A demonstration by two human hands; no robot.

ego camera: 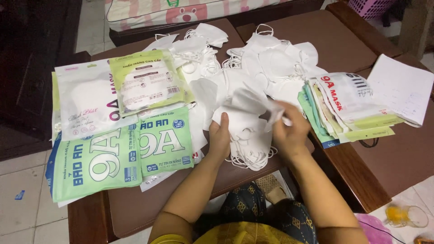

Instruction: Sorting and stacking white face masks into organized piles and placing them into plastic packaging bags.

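Note:
My left hand (220,137) and my right hand (289,131) together grip a small stack of white face masks (246,118) with ear loops hanging down over the near edge of a brown table (149,203). The left hand holds the stack's left edge, the right hand pinches the top mask's right side. A big loose heap of white masks (253,63) lies just beyond the hands.
Filled green and white mask packets (117,135) lie at the left. A stack of flat empty packets (348,106) and a white paper sheet (402,88) sit at the right. A glass jar (407,216) stands on the floor, lower right.

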